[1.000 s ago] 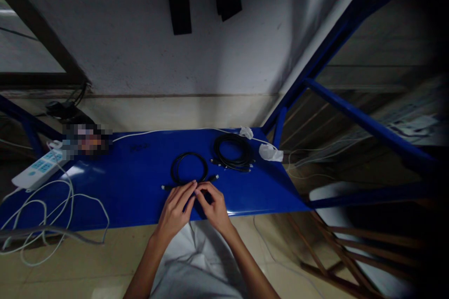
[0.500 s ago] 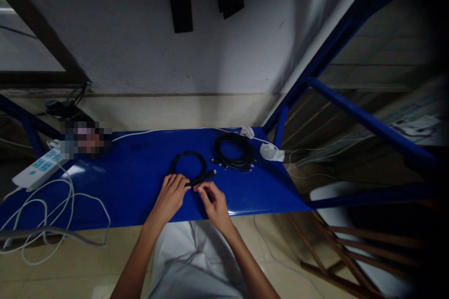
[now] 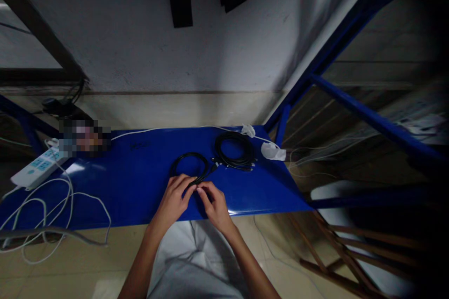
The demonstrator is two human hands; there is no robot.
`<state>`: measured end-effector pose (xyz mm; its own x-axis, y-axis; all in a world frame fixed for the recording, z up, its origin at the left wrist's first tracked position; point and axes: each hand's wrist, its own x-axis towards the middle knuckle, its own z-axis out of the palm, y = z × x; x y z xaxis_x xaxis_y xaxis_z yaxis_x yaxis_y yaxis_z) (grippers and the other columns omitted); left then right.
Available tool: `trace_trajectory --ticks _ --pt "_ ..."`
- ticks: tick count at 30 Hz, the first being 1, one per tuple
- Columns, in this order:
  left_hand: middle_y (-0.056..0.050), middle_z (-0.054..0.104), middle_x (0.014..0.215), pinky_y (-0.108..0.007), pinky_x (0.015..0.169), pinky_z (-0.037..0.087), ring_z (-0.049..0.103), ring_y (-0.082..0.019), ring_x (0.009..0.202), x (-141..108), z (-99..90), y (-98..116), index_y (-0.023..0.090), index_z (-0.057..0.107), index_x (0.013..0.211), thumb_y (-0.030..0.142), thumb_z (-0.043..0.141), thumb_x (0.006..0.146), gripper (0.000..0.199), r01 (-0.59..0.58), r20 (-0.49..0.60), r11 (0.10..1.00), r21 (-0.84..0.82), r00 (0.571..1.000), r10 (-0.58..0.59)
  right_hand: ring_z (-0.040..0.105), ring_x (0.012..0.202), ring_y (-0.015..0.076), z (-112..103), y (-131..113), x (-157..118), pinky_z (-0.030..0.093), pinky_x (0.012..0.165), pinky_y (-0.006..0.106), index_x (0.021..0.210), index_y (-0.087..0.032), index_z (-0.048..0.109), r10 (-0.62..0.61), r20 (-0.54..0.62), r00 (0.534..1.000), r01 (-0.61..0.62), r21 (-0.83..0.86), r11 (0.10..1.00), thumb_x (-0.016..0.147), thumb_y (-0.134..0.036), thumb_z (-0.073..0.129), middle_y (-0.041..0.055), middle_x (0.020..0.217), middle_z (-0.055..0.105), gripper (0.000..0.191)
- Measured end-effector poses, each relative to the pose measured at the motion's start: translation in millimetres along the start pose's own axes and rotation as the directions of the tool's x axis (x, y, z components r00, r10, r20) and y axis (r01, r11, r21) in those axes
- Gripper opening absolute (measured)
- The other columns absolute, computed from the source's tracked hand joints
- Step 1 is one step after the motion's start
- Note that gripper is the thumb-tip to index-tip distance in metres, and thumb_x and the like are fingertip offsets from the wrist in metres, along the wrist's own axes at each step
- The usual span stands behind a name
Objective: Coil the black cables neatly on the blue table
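Observation:
A coiled black cable (image 3: 191,154) lies on the blue table (image 3: 140,187) in front of me, its plug end pointing right. My left hand (image 3: 175,196) is closed on the near side of this coil, thumb and fingers pinched together. Close beside it, my right hand (image 3: 213,203) has thumb and fingertips together at the coil's near edge; what they hold, if anything, is too small to make out. A second, thicker coil of black cable (image 3: 233,149) rests behind and to the right, with its connector ends toward me.
A white power strip (image 3: 38,168) and loose white cables (image 3: 72,196) lie at the left. Crumpled white plastic pieces (image 3: 272,151) sit at the back right corner. Blue frame bars (image 3: 351,103) rise on the right, above a wooden chair (image 3: 372,238).
My left hand has moved slightly right, and its thumb has closed toward the fingers at the coil. The cable's plug end has shifted a little up and right.

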<state>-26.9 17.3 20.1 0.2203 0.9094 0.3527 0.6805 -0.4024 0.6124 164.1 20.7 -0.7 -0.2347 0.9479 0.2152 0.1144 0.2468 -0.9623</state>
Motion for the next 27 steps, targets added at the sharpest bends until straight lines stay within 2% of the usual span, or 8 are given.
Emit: trace_trajectory --ticks 7,13,22,27 --pt "-0.009 0.074 0.128 -0.041 0.105 0.053 0.069 -0.023 0.117 -2 -2.5 1 0.028 0.067 0.149 0.026 0.061 0.111 0.038 -0.045 -0.021 0.998 -0.031 0.999 0.045 0.072 0.102 0.0214 -1 2 1 0.055 0.096 0.033 0.117 -0.025 0.074 0.028 -0.003 1.000 -0.027 0.055 0.998 0.112 -0.039 0.062 0.0055 0.111 0.077 0.020" --pt "-0.007 0.077 0.119 -0.037 0.099 0.055 0.073 -0.022 0.111 -1 3.4 3 0.030 0.075 0.140 0.031 0.069 0.108 0.033 -0.053 -0.093 0.994 -0.100 0.995 0.044 0.069 0.103 0.0215 -2 -2 4 0.054 0.096 0.034 0.113 -0.025 0.075 0.000 0.008 1.000 -0.001 0.058 0.998 0.112 -0.037 0.063 0.0060 0.110 0.074 0.017" --pt "-0.003 0.080 0.103 -0.036 0.092 0.052 0.075 -0.018 0.096 4 7.5 13 0.025 0.079 0.111 0.024 0.067 0.109 0.013 0.009 -0.184 0.979 -0.203 0.982 -0.047 0.066 0.104 0.0222 -4 -3 5 0.052 0.098 0.036 0.111 -0.025 0.075 -0.017 -0.030 0.999 0.018 0.032 0.999 0.110 -0.037 0.065 0.0063 0.109 0.068 0.016" --pt "-0.003 0.079 0.103 -0.036 0.093 0.051 0.074 -0.020 0.097 4 8.0 14 0.025 0.076 0.110 0.029 0.070 0.108 0.008 0.036 -0.160 0.981 -0.192 0.985 -0.067 0.067 0.102 0.0221 -3 4 5 0.053 0.095 0.035 0.109 -0.025 0.074 0.023 -0.025 0.999 -0.021 0.072 0.997 0.110 -0.040 0.065 0.0061 0.108 0.068 0.017"
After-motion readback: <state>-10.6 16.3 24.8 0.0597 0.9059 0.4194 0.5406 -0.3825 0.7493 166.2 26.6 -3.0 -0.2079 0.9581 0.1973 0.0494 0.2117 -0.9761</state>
